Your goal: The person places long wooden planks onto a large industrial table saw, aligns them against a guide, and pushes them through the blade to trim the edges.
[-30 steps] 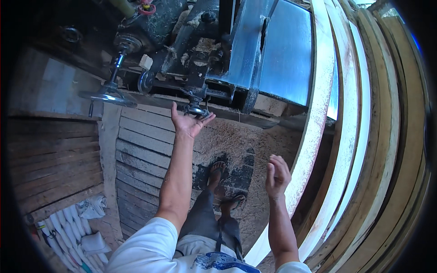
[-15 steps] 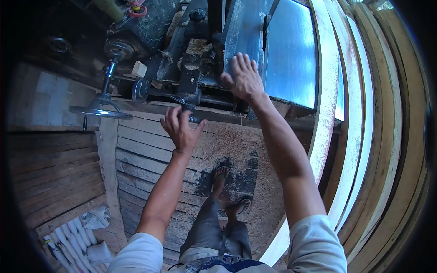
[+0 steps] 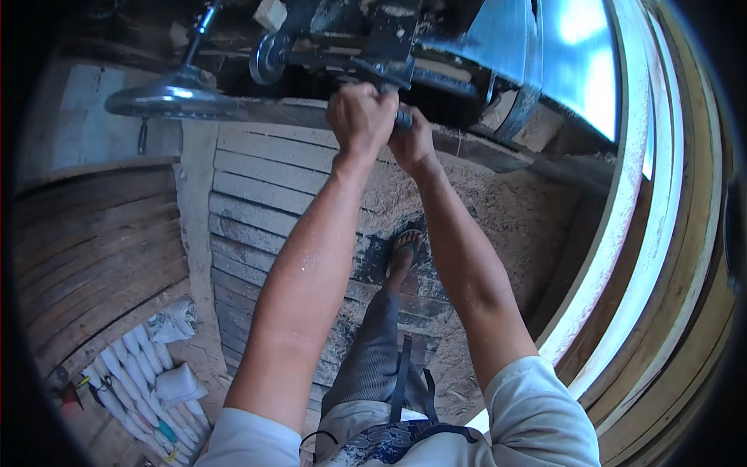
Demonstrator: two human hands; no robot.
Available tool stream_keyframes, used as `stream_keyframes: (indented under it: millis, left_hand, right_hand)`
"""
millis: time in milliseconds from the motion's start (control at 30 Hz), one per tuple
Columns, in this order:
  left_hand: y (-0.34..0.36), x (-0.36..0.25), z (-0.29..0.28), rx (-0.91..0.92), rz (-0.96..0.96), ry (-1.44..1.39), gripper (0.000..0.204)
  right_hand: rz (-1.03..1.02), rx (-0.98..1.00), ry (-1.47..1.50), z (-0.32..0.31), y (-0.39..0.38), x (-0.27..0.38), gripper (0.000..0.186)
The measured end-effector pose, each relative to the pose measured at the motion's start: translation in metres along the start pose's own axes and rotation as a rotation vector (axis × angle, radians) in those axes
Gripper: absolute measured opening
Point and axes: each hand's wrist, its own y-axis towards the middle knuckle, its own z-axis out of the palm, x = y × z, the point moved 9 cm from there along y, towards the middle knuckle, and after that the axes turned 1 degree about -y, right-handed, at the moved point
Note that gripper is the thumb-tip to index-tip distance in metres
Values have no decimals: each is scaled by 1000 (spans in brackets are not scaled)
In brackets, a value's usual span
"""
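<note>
Black, the handle [image 3: 404,120] juts from the near edge of the machine [image 3: 393,43]; my left hand [image 3: 360,117] and right hand [image 3: 412,145] curl closed around it. Grip made; how much turning is done or left, I cannot tell.

Left hand [image 3: 362,117] and right hand [image 3: 413,143] clasped close together on a dark ribbed knob [image 3: 404,120] at the machine's [image 3: 389,47] front edge, metal handwheel [image 3: 165,95] farther left, pale boards [image 3: 633,156] along its right edge.
</note>
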Motion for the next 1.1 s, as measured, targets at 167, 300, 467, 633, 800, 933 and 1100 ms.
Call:
stream_keyframes:
  millis: [167,300,467,633,800,933,1100]
  left_hand:
    - [14,50,1,15,-146,-331,29]
    - [15,68,40,207,-379,-825,23]
    - [20,73,59,342,-448,-944,21]
    - [20,89,62,350,-495,-1016,22]
    - [-19,66,89,399,-744,-1359,27]
    - [-16,109,86,377,-827,-1419,26]
    - [-10,83,15,-75,-400,-653,38]
  right_hand:
    - [-135,170,6,33,-16,2,52]
    - [-330,339,-143,40,-28,30,55]
    - [-390,167,-406,29,-31,42,56]
    - [-334,57,-593,36,-40,43,56]
    - [-450,-325,-1233,33,-66,92,69]
    - [-389,-259,-1367,88,-91,88,68]
    - [-339,-303,-1436,75,-91,99,73]
